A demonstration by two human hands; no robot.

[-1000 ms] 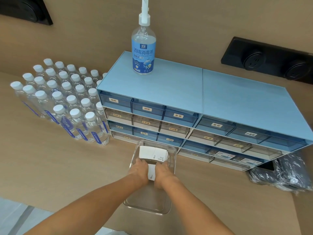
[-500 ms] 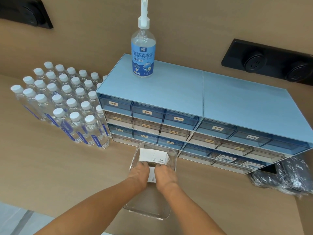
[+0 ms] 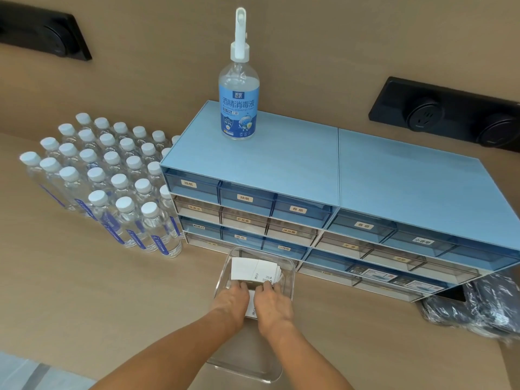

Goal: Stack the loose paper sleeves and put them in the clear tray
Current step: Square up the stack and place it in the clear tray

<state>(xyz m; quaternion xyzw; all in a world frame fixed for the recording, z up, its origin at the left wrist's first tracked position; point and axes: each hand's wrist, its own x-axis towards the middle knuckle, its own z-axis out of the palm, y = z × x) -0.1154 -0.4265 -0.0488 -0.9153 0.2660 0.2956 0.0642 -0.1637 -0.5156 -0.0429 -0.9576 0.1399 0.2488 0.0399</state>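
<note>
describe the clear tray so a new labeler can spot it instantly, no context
Find the blue drawer cabinet with the spray bottle on top. On the wooden counter right in front of its lower left drawers sits the clear tray, with both hands reaching into it. It is the only open-topped see-through container, and it holds white paper sleeves.
</note>
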